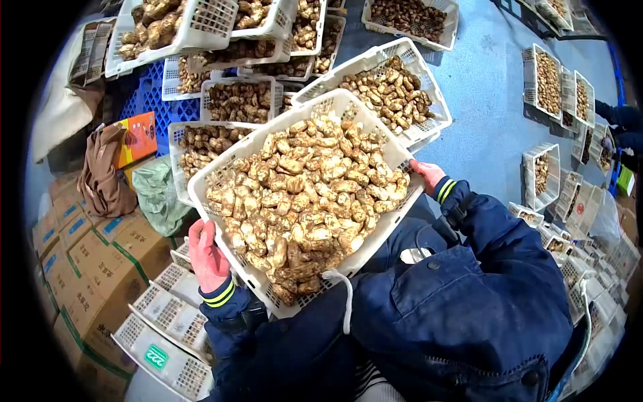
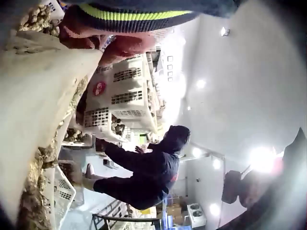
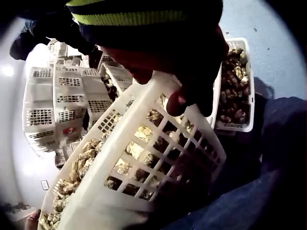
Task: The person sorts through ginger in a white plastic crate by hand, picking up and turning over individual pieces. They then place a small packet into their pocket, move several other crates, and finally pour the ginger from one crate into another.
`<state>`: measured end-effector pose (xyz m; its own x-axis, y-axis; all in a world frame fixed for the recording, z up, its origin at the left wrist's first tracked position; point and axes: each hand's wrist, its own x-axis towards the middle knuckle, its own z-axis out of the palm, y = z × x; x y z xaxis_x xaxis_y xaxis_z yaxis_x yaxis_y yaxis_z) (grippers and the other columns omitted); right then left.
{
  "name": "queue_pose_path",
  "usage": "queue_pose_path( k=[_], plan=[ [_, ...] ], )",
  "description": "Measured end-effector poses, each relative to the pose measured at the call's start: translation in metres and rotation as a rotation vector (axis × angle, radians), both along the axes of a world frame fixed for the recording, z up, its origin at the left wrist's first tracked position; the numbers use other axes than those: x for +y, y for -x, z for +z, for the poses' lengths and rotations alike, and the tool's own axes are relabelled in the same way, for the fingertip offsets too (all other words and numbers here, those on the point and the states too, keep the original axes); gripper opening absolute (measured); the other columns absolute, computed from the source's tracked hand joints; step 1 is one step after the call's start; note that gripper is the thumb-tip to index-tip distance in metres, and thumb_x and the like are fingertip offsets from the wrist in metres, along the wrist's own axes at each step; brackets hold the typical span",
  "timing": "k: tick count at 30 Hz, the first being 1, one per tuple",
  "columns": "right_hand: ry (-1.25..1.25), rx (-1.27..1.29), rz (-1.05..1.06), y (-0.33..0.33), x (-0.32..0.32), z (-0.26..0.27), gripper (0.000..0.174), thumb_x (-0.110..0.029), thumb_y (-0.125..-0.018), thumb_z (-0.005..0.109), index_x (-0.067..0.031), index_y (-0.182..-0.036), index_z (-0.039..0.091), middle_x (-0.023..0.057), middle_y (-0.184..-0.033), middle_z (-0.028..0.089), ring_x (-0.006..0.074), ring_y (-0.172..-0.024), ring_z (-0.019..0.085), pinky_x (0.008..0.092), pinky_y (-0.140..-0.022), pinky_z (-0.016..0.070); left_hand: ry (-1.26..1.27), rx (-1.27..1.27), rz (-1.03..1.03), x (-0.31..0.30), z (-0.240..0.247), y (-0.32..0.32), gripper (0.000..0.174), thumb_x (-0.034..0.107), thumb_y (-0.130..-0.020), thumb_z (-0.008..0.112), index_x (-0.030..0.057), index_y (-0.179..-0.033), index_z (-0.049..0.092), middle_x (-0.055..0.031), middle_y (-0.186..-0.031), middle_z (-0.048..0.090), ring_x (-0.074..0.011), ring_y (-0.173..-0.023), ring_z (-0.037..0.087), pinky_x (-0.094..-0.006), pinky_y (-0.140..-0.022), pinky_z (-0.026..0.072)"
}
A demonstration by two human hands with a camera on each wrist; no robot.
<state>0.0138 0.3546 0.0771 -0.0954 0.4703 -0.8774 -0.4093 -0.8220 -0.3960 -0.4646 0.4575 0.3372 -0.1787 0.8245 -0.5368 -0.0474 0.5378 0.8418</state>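
A white plastic crate (image 1: 258, 285) full of knobbly brown-and-cream mushroom-like pieces (image 1: 301, 187) is held tilted in front of the body. My left hand (image 1: 209, 254) grips its near-left side, thumb up along the rim. At the opposite end, my right hand (image 1: 429, 175) grips the rim near the right corner. In the right wrist view, fingers curl over the lattice end of the crate (image 3: 115, 187). The left wrist view catches my left hand (image 2: 120, 45) at the crate's edge, where part of the hand is hidden.
Behind the held crate, another filled crate (image 1: 435, 114) stands close by. Stacked crates (image 1: 221, 23) rise at the back left. Cardboard boxes (image 1: 100, 268) and crates (image 1: 164, 348) stand on the left. More crates (image 1: 541, 174) line the right floor. A person in dark clothes (image 2: 144, 167) bends over crates.
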Motion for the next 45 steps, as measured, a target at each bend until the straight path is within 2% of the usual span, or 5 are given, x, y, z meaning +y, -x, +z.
queue_pose_path(
  k=[6, 8, 10, 36, 45],
  plan=[
    [0.267, -0.009, 0.016, 0.004, -0.006, -0.015, 0.042, -0.036, -0.077, 0.068, 0.0004, -0.096, 0.060, 0.0109, -0.088, 0.063, 0.0247, -0.073, 0.062, 0.0437, -0.062, 0.0496, 0.116, 0.009, 0.189, -0.006, -0.019, -0.021, 0.016, 0.011, -0.087, 0.056, 0.0043, -0.100, 0.049, -0.0036, -0.081, 0.056, -0.0125, -0.069, 0.056, -0.0233, -0.058, 0.0470],
    [-0.206, -0.426, 0.939, -0.017, -0.009, -0.005, 0.037, -0.036, -0.083, 0.061, -0.0062, -0.105, 0.058, 0.0129, -0.089, 0.063, 0.0247, -0.077, 0.062, 0.0358, -0.069, 0.0510, 0.079, -0.014, 0.217, -0.020, -0.024, -0.038, 0.017, 0.009, -0.086, 0.057, 0.0035, -0.100, 0.050, -0.0042, -0.081, 0.057, -0.0135, -0.068, 0.057, -0.0250, -0.059, 0.0481],
    [0.288, 0.013, 0.083, -0.006, -0.011, -0.005, 0.040, -0.040, -0.078, 0.066, -0.0029, -0.093, 0.062, 0.0080, -0.080, 0.064, 0.0212, -0.072, 0.062, 0.0386, -0.063, 0.0505, 0.181, 0.030, 0.175, -0.022, -0.028, -0.037, 0.018, 0.011, -0.087, 0.056, 0.0035, -0.101, 0.049, -0.0043, -0.082, 0.056, -0.0135, -0.069, 0.057, -0.0251, -0.058, 0.0482],
    [-0.285, -0.213, 1.021, -0.030, -0.035, -0.066, 0.061, -0.034, -0.077, 0.067, -0.0167, -0.128, 0.040, 0.0073, -0.087, 0.063, 0.0233, -0.080, 0.063, 0.0404, -0.065, 0.0515, 0.096, -0.087, 0.236, -0.024, -0.008, -0.063, 0.016, 0.009, -0.087, 0.056, 0.0054, -0.102, 0.052, -0.0036, -0.087, 0.059, -0.0123, -0.080, 0.057, -0.0243, -0.070, 0.0482],
    [0.334, -0.093, 0.449, -0.013, -0.015, -0.036, 0.048, -0.050, -0.075, 0.066, -0.0073, -0.095, 0.060, 0.0065, -0.086, 0.064, 0.0228, -0.074, 0.062, 0.0412, -0.061, 0.0479, 0.130, -0.047, 0.284, -0.026, 0.002, -0.077, 0.014, 0.007, -0.088, 0.054, 0.0053, -0.101, 0.053, -0.0038, -0.088, 0.059, -0.0121, -0.078, 0.058, -0.0220, -0.067, 0.0482]
  ],
)
